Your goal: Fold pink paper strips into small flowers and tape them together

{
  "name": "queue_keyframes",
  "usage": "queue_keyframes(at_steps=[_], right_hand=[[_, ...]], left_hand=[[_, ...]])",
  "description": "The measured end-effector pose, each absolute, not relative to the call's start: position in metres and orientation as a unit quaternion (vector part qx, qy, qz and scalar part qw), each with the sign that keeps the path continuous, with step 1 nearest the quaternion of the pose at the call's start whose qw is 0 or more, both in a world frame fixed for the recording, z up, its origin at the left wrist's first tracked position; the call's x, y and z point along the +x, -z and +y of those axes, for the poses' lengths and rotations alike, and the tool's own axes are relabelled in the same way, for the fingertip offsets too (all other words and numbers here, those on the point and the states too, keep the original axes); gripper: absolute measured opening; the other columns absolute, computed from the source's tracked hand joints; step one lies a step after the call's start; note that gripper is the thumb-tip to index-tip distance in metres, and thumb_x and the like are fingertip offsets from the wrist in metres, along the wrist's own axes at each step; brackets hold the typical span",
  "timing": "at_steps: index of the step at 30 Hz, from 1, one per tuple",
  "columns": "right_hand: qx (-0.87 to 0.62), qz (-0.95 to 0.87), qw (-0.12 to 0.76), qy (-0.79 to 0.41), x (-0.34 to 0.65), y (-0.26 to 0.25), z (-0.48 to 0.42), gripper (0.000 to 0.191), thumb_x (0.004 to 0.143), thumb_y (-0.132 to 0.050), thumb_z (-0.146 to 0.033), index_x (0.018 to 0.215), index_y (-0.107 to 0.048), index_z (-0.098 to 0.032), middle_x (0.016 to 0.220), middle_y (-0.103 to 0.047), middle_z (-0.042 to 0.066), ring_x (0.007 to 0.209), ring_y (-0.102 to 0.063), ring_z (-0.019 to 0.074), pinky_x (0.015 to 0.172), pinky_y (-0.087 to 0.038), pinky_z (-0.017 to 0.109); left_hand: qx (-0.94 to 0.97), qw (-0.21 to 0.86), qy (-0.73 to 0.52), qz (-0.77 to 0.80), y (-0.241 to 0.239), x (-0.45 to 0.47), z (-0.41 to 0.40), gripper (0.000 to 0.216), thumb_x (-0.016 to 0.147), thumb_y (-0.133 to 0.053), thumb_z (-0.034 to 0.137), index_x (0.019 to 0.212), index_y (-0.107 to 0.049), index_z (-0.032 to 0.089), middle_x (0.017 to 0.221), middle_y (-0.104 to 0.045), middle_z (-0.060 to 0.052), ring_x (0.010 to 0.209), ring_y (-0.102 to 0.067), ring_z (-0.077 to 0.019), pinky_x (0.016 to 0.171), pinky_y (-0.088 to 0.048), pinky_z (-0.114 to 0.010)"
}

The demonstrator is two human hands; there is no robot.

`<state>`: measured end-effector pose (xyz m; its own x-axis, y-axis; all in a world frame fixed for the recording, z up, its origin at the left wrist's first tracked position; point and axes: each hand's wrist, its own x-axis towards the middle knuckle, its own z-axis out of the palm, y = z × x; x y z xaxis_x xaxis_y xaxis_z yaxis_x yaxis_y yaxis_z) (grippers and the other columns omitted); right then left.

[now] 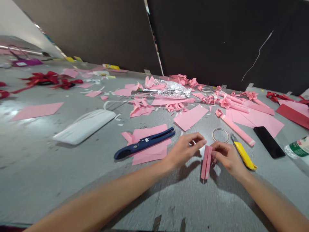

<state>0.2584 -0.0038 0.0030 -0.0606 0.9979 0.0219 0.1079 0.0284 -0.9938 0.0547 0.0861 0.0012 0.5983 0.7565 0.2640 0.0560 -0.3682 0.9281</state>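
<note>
Upright between my hands stands a narrow folded strip of pink paper (206, 162), with a lengthwise crease or seam. My right hand (228, 158) pinches its upper right side between thumb and fingers. Just left of its top edge is my left hand (184, 149), thumb and fingertips drawn together in a pinch; anything between them is too small to make out. A roll of tape (220, 135) lies just beyond my right hand. Beside that hand rests a yellow utility knife (245, 156).
Navy-handled pruning shears (145, 143) lie on pink paper sheets left of my hands. A white packet (84, 127) is farther left. Rolled pink paper tubes (235, 127), a black phone (269, 141) and a bottle (298, 147) are at right. Scraps and crinkled foil (175, 89) lie behind.
</note>
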Motion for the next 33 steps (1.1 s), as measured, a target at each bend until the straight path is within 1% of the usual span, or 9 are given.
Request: queue_keyframes(at_steps=[3, 10, 13, 17, 20, 22, 25, 29, 33], right_hand=[[-0.505, -0.556, 0.445, -0.487, 0.259, -0.002, -0.003, 0.012, 0.093, -0.076, -0.033, 0.087, -0.073, -0.023, 0.077, -0.07, 0.0, 0.068, -0.068, 0.0176, 0.066, -0.058, 0.032], [-0.499, -0.566, 0.446, -0.482, 0.258, 0.003, -0.002, 0.02, 0.097, -0.075, -0.041, 0.089, -0.077, -0.023, 0.079, -0.073, 0.002, 0.07, -0.07, 0.0184, 0.065, -0.061, 0.031], [-0.5, -0.565, 0.448, -0.479, 0.257, 0.003, -0.001, 0.018, 0.095, -0.078, -0.038, 0.086, -0.076, -0.023, 0.077, -0.072, 0.001, 0.068, -0.07, 0.0179, 0.064, -0.061, 0.03], [-0.494, -0.563, 0.444, -0.491, 0.258, 0.001, 0.0, 0.016, 0.095, -0.078, -0.036, 0.087, -0.077, -0.023, 0.078, -0.074, 0.002, 0.068, -0.071, 0.0178, 0.064, -0.06, 0.03], [-0.485, -0.553, 0.436, -0.518, 0.26, 0.004, 0.0, 0.021, 0.098, -0.077, -0.043, 0.093, -0.079, -0.023, 0.079, -0.077, 0.004, 0.068, -0.073, 0.0187, 0.064, -0.06, 0.031], [-0.491, -0.548, 0.427, -0.525, 0.262, 0.007, 0.0, 0.024, 0.095, -0.083, -0.046, 0.094, -0.079, -0.022, 0.077, -0.077, 0.005, 0.067, -0.073, 0.0194, 0.062, -0.059, 0.032], [-0.515, -0.535, 0.425, -0.518, 0.266, 0.01, 0.002, 0.028, 0.09, -0.088, -0.048, 0.089, -0.079, -0.021, 0.073, -0.076, 0.005, 0.063, -0.071, 0.0196, 0.061, -0.057, 0.033], [-0.539, -0.466, 0.498, -0.494, 0.269, 0.008, 0.004, 0.029, 0.091, -0.086, -0.05, 0.09, -0.082, -0.021, 0.075, -0.077, 0.007, 0.066, -0.07, 0.0194, 0.064, -0.056, 0.033], [-0.515, -0.356, 0.591, -0.509, 0.271, 0.003, 0.006, 0.026, 0.082, -0.094, -0.045, 0.086, -0.082, -0.022, 0.079, -0.073, 0.004, 0.074, -0.07, 0.0193, 0.066, -0.056, 0.032]], left_hand=[[0.772, 0.501, -0.311, 0.238, 0.001, 0.057, 0.081, 0.02, 0.104, -0.066, 0.031, 0.091, -0.078, 0.022, 0.084, -0.08, -0.006, 0.072, -0.07, -0.0198, 0.063, -0.053, -0.033], [0.755, 0.507, -0.333, 0.251, 0.004, 0.058, 0.076, 0.02, 0.102, -0.066, 0.027, 0.085, -0.077, 0.023, 0.079, -0.08, -0.005, 0.07, -0.071, -0.0198, 0.063, -0.052, -0.033], [0.751, 0.509, -0.329, 0.261, 0.002, 0.057, 0.076, 0.02, 0.102, -0.067, 0.026, 0.085, -0.077, 0.023, 0.079, -0.079, -0.004, 0.071, -0.07, -0.0198, 0.065, -0.053, -0.034], [0.718, 0.524, -0.365, 0.278, 0.001, 0.057, 0.08, 0.021, 0.101, -0.069, 0.031, 0.083, -0.075, 0.023, 0.078, -0.075, -0.003, 0.072, -0.068, -0.0196, 0.068, -0.054, -0.036], [0.675, 0.54, -0.398, 0.308, 0.001, 0.058, 0.084, 0.025, 0.101, -0.071, 0.039, 0.084, -0.073, 0.022, 0.071, -0.068, -0.001, 0.065, -0.061, -0.0172, 0.062, -0.05, -0.034], [0.643, 0.569, -0.402, 0.317, 0.001, 0.058, 0.085, 0.028, 0.102, -0.07, 0.044, 0.086, -0.071, 0.022, 0.067, -0.064, 0.001, 0.061, -0.059, -0.016, 0.06, -0.049, -0.033], [0.594, 0.619, -0.409, 0.309, 0.001, 0.058, 0.086, 0.027, 0.103, -0.069, 0.047, 0.092, -0.067, 0.022, 0.07, -0.068, 0.0, 0.063, -0.064, -0.0169, 0.063, -0.054, -0.033], [0.596, 0.633, -0.394, 0.297, -0.002, 0.055, 0.086, 0.026, 0.102, -0.068, 0.046, 0.091, -0.066, 0.022, 0.076, -0.074, -0.003, 0.071, -0.07, -0.0188, 0.066, -0.055, -0.033], [0.705, 0.56, -0.329, 0.286, -0.005, 0.053, 0.083, 0.024, 0.099, -0.069, 0.04, 0.086, -0.072, 0.02, 0.081, -0.074, -0.004, 0.076, -0.068, -0.0182, 0.072, -0.052, -0.032]])
